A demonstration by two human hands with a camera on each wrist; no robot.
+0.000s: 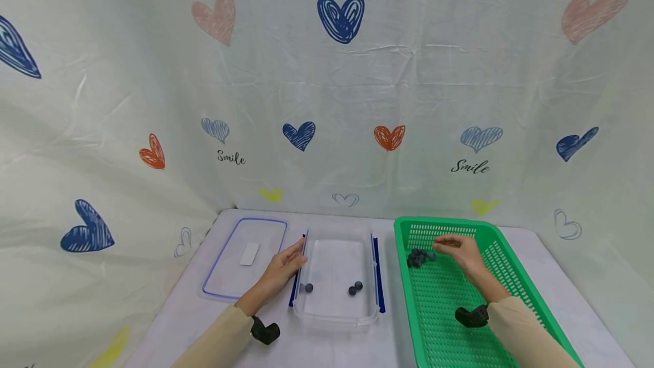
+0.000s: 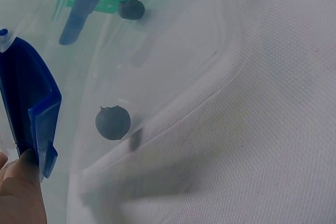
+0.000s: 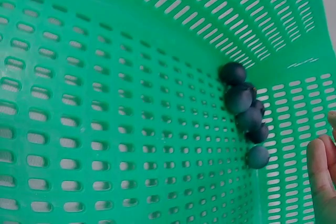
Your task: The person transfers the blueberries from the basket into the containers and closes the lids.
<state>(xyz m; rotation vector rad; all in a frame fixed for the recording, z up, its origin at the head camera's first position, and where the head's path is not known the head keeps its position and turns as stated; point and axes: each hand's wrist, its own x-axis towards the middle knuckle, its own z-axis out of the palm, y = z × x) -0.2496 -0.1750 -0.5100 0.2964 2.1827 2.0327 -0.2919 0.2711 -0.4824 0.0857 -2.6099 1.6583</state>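
Note:
A clear plastic box (image 1: 338, 266) with blue side clasps (image 2: 31, 103) stands in the middle, with 3 blueberries (image 1: 359, 285) on its floor. Along its left wall lies my left hand (image 1: 280, 271), fingers extended; in the left wrist view a digit touches the blue clasp. My right hand (image 1: 462, 251) hovers over the far part of a green basket (image 1: 401, 288), its fingers loosely bent, and nothing shows between them. Just left of its fingertips, several dark blueberries (image 3: 239, 99) cluster at the basket's far left corner.
A clear lid with a blue rim (image 1: 217, 266) lies flat left of the box, and a small white rectangle (image 1: 249, 254) shows within its outline. The basket's raised slotted walls enclose the right side. Behind the table hangs a curtain (image 1: 317, 90) printed with hearts.

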